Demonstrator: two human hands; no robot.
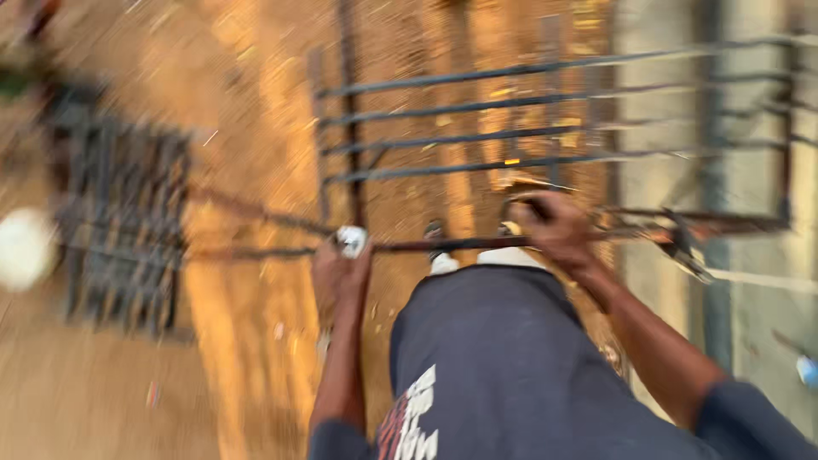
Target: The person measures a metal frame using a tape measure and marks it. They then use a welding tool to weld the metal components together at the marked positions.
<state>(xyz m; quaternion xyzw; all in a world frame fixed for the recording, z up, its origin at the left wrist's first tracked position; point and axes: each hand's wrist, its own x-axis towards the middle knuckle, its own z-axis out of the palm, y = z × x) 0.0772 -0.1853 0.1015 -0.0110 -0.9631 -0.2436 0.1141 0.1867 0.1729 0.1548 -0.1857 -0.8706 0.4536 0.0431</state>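
The head view is blurred by motion. A long rusty metal bar (443, 246) runs across in front of me at waist height. My left hand (341, 277) is closed around a small white object (351, 241) right at the bar. My right hand (554, 228) grips the bar further right, near a dark curved piece. Beyond the bar stands a dark metal grille frame (511, 128) with horizontal rods. My dark shirt fills the bottom of the view and my shoes (477, 255) show below the bar.
A second dark metal grille (128, 221) lies on the sandy orange ground at the left. A white round blur (25, 247) sits at the left edge. A grey concrete strip (758, 290) runs along the right side.
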